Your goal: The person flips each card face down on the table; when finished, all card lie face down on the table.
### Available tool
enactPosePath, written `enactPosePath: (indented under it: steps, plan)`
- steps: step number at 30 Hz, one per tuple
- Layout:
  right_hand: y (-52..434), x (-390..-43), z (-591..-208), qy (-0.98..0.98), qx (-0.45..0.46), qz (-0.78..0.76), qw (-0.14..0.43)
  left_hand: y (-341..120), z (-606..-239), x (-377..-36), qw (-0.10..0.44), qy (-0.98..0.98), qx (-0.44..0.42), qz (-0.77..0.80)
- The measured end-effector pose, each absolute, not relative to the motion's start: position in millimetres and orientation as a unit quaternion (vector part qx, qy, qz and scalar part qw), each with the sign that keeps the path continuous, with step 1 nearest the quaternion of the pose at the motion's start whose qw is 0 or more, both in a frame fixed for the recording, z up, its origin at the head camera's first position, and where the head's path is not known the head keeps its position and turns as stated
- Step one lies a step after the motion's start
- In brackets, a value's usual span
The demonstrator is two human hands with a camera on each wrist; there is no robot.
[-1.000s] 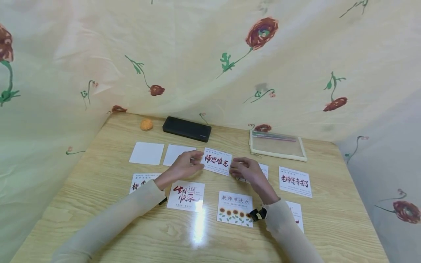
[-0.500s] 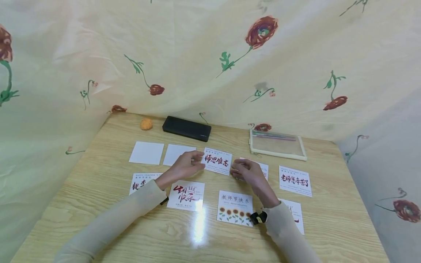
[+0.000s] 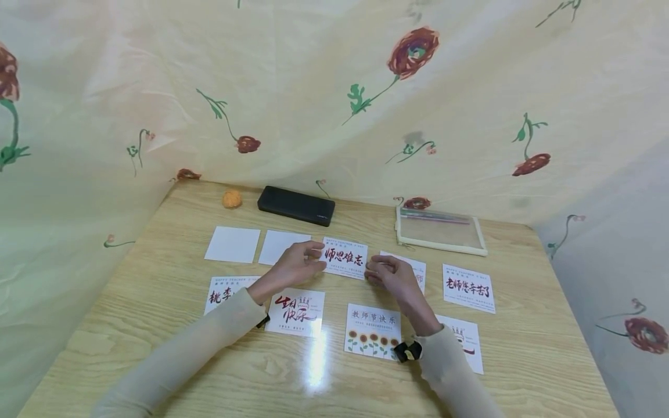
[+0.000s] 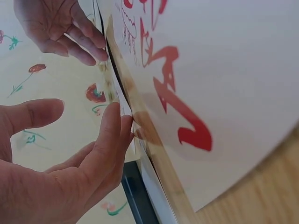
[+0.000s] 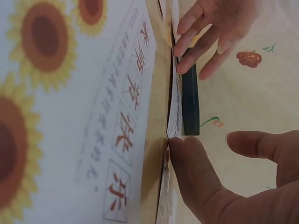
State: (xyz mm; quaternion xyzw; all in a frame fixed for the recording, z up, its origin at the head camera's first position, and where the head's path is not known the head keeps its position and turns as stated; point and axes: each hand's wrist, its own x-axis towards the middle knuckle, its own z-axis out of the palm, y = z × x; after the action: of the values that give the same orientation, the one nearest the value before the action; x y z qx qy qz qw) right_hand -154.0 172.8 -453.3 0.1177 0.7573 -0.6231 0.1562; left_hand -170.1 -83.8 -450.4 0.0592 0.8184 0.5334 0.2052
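A white card with red brush lettering point(image 3: 344, 259) lies flat in the back row, between my two hands. My left hand point(image 3: 294, 266) is at its left edge, fingertips right at the border, partly covering a blank white card point(image 3: 277, 242). At the right edge, the fingertips of my right hand point(image 3: 398, 280) rest close to the card, and this hand hides much of another printed card point(image 3: 419, 271). In both wrist views the thumb stands apart from the long fingers: left hand point(image 4: 93, 163), right hand point(image 5: 219, 186). Neither hand pinches anything.
Nearer lie a sunflower card point(image 3: 373, 331), a birthday card point(image 3: 295, 312) and a card point(image 3: 222, 290) partly under the left arm. Other cards lie at right, including one with red lettering point(image 3: 468, 288). Behind are an orange ball point(image 3: 232, 199), black case point(image 3: 296, 205) and mesh pouch point(image 3: 441, 231).
My right hand has drawn slightly nearer, showing more of the card under it. The left hand and the lettered card between the hands have barely moved.
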Motion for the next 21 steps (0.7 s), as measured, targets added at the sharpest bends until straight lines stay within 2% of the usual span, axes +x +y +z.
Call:
enactPosePath:
  steps: [9,21]
  plan:
    - [171.4,-151.7,-454.6,0.751,0.115,-0.634,0.144,-82.8,-450.1,-170.3,0.205,0.821,0.055,0.530]
    - [167.1,-151.9,-450.6,0.740,0.129,-0.641,0.159,-77.6,-448.4,-168.5,0.198,0.831,0.051,0.517]
